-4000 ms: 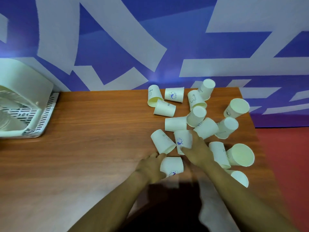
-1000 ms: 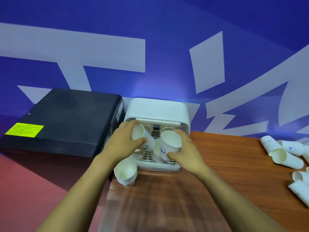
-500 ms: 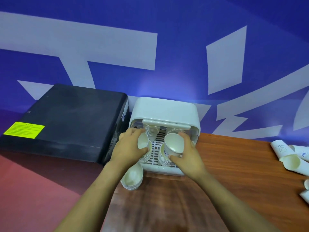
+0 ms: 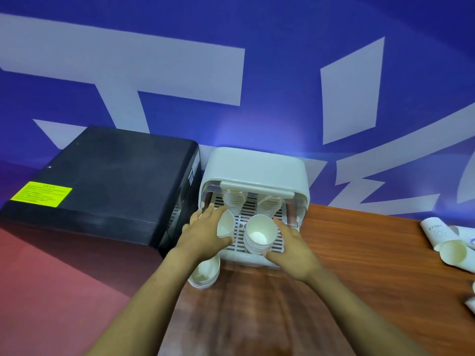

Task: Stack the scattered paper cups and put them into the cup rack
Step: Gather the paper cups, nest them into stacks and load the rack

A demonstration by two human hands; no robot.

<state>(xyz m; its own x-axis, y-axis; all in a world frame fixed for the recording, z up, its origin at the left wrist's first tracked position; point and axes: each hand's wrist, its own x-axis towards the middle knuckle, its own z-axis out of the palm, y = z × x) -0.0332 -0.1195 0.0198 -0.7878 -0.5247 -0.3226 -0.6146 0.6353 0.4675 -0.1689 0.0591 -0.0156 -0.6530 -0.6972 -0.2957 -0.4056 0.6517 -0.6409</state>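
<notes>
The left hand point(image 4: 203, 232) grips a white paper cup point(image 4: 225, 225) over the slatted tray of the white plastic cup rack point(image 4: 254, 170). The right hand point(image 4: 295, 250) has its fingers relaxed beside a stack of white paper cups point(image 4: 259, 236) standing in the rack's front right place.

Right hand point(image 4: 290, 249) released cup stack point(image 4: 259, 236), fingers straightened

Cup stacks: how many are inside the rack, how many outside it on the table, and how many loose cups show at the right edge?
Stacks inside the cup rack: 4 (back left, back right, front left, front right)
Stacks on the table: 1
Loose cups at right: at least 2 (); others are cut off
Total: 7 at least
</notes>
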